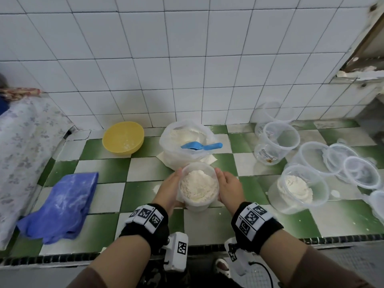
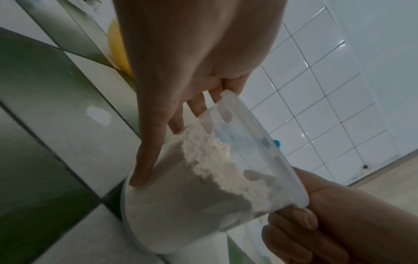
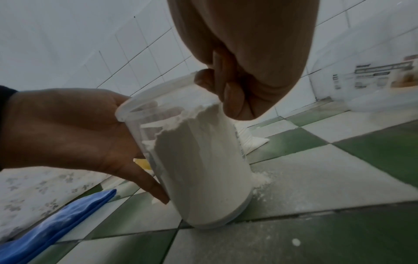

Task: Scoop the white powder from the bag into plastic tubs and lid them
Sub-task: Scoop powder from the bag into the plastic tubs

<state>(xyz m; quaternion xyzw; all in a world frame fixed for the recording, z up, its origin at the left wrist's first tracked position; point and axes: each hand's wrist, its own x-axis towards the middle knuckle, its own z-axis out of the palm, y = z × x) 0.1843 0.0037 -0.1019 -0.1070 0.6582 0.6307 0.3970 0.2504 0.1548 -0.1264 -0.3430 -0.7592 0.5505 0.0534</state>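
So we're somewhere in the middle of this one. We've got a tub (image 1: 199,187) between both hands on the checkered tile counter (image 1: 259,221), piled high with white powder (image 1: 198,189) and no lid on it yet. Our left hand (image 1: 170,189) lies flat along its left wall with the fingers straight, and our right hand (image 1: 230,189) cups the other side, fingers curled round the wall just under the rim. In the wrist views the tub leans a bit while its base touches the counter.

Done so far, as far as we can judge: this tub is filled, and a second tub (image 1: 299,190) off to the right has powder in it too (also lidless). Left to do: lids on both, plus filling the empty tubs (image 1: 278,140) stacked near the wall. A few clear lids (image 1: 361,172) sit at the far right, well apart from our hands.

Just behind our tub the bag (image 1: 188,142) is open with plenty of powder left, and the blue scoop (image 1: 200,146) rests across it. Some powder has spilled on the tiles by the tub's base. A yellow bowl (image 1: 123,137) and a blue cloth (image 1: 62,204) sit to the left.
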